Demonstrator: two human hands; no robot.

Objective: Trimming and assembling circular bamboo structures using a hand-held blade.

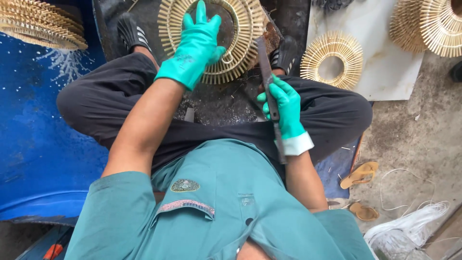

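My left hand, in a teal rubber glove, lies flat with fingers spread on a round ring of pale bamboo sticks that rests on a dark worn block between my feet. My right hand, also gloved, is closed around the handle of a long dark blade. The blade points away from me and its tip lies near the ring's right edge. I sit cross-legged in dark trousers and a teal shirt.
A finished stick ring lies on a white board at the right, with more stacked at the top right and top left. A blue tarp covers the left. White cord and sandals lie on the concrete at the right.
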